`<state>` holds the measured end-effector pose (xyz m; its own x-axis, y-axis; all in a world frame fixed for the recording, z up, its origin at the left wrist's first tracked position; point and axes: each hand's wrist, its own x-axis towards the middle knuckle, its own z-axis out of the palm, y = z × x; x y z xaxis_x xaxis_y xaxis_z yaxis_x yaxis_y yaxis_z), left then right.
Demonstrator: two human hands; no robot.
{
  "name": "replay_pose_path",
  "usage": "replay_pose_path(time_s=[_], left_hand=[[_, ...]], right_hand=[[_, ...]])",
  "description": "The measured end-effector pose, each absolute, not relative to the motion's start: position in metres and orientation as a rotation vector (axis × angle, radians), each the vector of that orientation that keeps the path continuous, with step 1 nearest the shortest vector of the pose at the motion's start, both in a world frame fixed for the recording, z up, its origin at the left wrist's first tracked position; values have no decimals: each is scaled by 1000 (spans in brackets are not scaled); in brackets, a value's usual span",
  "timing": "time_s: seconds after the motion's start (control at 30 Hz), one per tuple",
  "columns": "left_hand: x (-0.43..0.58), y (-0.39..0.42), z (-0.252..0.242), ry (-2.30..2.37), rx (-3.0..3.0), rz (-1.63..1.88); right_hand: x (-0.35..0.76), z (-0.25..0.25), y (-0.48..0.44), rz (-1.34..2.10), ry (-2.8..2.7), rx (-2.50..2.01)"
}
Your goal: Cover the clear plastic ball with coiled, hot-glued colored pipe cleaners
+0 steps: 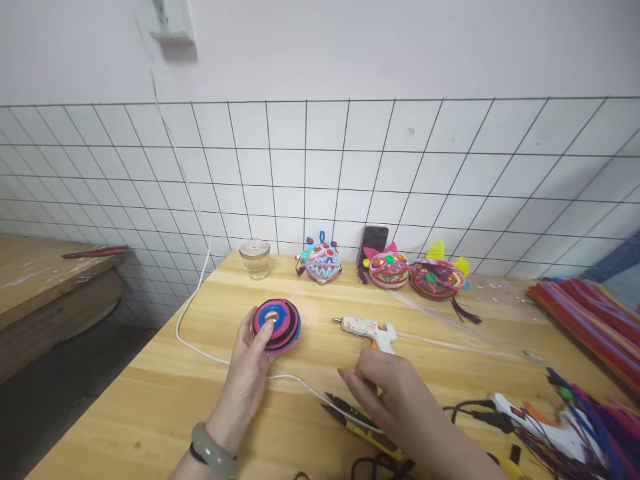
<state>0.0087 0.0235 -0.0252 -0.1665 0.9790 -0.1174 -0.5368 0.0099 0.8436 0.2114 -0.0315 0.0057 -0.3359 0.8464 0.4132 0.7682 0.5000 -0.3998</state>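
Note:
A round disc of coiled fuzzy pipe cleaner (289, 326), ringed in pink, black and blue, is in my left hand (253, 347). The thumb presses its face near a central hole, and the other fingers are behind it. My right hand (387, 383) is bent over the lower handle of a white glue gun (363, 327), whose nozzle points left. Its fingers are curled and partly hidden, so I cannot tell whether they grip the handle. Under and left of that hand are black-bladed scissors or pliers with yellow-green handles (367, 433).
Three decorated fuzzy faces (323, 260) (389, 268) (436, 278) stand along the wall with a phone (374, 241) and a glass of liquid (256, 260). A white cord (187, 337) crosses the table. At right are pipe cleaner bundles (587, 327) and another white tool with wires (545, 427).

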Motion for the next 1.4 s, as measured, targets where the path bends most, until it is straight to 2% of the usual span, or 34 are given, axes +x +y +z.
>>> replay_pose_path(time_s=[0.27, 0.6, 1.1, 1.4], left_hand=[[11, 20, -30, 1026, 726, 1486], [14, 19, -30, 1039, 852, 1438], [20, 18, -36, 986, 1038, 1424], [27, 12, -29, 1076, 982, 1444]], right_hand=[[211, -1, -33, 54, -2236, -1270], [206, 9, -35, 176, -2375, -1272], [205, -10, -31, 61, -2361, -1215], [195, 12, -40, -7, -2538, -1297]])
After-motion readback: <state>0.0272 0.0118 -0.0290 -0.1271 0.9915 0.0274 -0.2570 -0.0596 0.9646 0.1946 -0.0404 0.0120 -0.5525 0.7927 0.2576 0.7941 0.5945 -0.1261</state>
